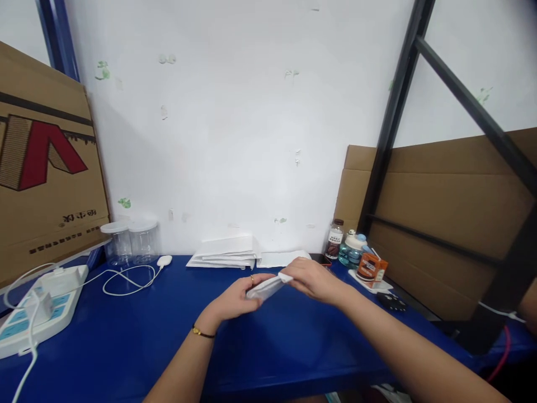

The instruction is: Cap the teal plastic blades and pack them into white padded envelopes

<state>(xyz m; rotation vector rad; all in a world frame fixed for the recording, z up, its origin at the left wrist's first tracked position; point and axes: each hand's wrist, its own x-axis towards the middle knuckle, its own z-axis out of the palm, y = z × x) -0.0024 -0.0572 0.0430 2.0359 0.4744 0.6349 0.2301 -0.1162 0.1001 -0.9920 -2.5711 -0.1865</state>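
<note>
A flat, folded white paper packet (268,287) is held at a tilt above the blue table (168,341). My left hand (235,298) grips its near left end, thumb in front and fingers behind. At the upper right end, my right hand (312,278) pinches a turned-over corner of it. What may be inside the packet is hidden. Behind my hands, a stack of white paper packets (226,253) lies against the wall. Beside that stack, a single flat white packet (281,258) is partly covered by my right hand.
On the left are a power strip (62,313), a white charging cable (130,288) and two clear jars (143,243). A brown-capped bottle (334,239), a bluish bottle (352,252), an orange box (371,268) and a small black object (391,301) stand right. Cardboard (453,212) lines the rack.
</note>
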